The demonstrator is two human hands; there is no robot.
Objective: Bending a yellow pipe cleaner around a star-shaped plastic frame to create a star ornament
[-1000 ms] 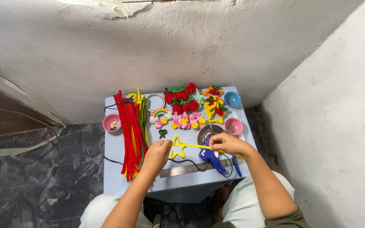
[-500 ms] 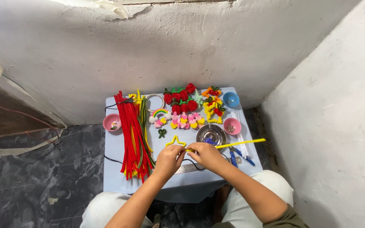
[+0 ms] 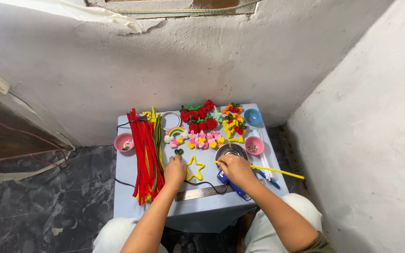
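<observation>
Two hands over bench (image 3: 127,206). Red stem bundle (image 3: 142,154) far left; left hand (image 3: 174,171) fingers curled, pressing beside yellow star (image 3: 195,167). Right hand (image 3: 233,167) pinches yellow stem (image 3: 277,171). Shaping step, seemingly; next calls for steady bending.

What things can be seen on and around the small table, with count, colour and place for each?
table: one, pale blue, against the white wall
pipe cleaner bundle: one bundle, mostly red, left part
star: one, yellow, front centre, beside the left hand
long pipe cleaner: one, yellow, reaching right from the right hand
ruler: one, metal, front edge
small bowls: two pink, one blue, left edge and right side
metal dish: one, silver, by the right hand
craft shapes: many, red, pink, yellow, back centre
left hand: near the star
right hand: holding the long pipe cleaner
</observation>
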